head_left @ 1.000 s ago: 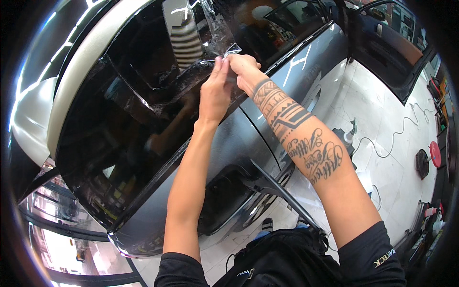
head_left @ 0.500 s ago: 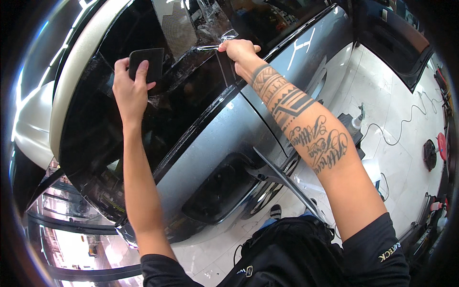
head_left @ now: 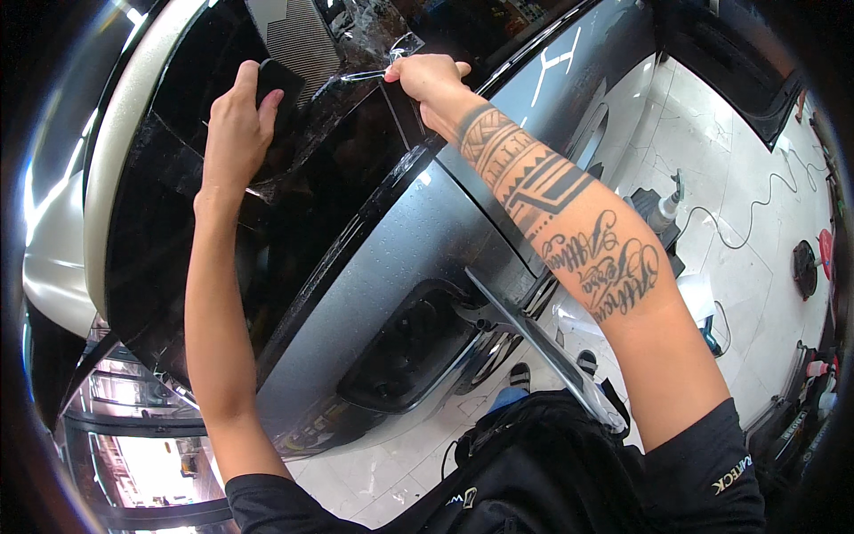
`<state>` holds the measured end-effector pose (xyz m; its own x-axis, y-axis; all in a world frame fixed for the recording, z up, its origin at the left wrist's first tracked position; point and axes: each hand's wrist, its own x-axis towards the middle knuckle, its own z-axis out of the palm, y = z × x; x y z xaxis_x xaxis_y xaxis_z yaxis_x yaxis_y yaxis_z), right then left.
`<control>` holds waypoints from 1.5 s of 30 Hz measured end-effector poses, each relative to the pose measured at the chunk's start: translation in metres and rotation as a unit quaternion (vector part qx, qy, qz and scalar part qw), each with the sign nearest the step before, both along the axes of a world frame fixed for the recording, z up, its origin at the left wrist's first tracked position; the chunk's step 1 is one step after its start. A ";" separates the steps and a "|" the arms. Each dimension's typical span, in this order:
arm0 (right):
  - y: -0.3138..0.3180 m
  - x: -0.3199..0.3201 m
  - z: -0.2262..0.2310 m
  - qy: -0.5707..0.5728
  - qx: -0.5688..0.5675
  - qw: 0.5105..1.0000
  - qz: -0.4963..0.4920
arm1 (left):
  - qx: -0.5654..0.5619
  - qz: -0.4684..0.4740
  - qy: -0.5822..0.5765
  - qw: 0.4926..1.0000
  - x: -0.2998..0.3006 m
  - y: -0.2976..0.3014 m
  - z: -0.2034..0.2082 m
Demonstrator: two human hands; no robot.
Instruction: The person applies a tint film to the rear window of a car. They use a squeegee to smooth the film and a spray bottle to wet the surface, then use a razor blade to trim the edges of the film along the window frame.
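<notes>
My left hand grips a flat black squeegee card between thumb and fingers, close over the dark car window. Its lower edge is hard to make out against the glass. Farther right, my right hand is closed on a bunched edge of clear film. The film is stretched into a taut fold running left from my fingers. More wrinkled, shiny film lies on the glass just beyond that hand.
Below the window runs the grey car body, beaded with droplets. An open fuel-type flap juts toward me beside its dark recess. On the right stand a spray bottle and an open car door; a cable crosses the tiled floor.
Both hands have shifted slightly up and left in the picture along with the car. The card now appears more edge-on, and my left wrist has turned. Both grips persist.
</notes>
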<state>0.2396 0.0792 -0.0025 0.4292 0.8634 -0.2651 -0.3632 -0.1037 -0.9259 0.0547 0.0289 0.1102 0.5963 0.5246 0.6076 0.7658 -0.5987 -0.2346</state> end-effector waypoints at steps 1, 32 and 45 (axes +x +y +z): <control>-0.002 -0.001 0.000 -0.007 0.002 1.000 0.001 | -0.015 -0.001 0.009 1.000 0.001 0.002 0.002; 0.001 -0.003 0.001 -0.013 -0.025 1.000 -0.002 | -0.143 0.025 -0.062 0.988 0.007 -0.016 0.002; -0.018 0.007 0.009 -0.104 -0.014 0.991 0.079 | -0.061 0.036 -0.113 0.991 -0.014 -0.048 0.005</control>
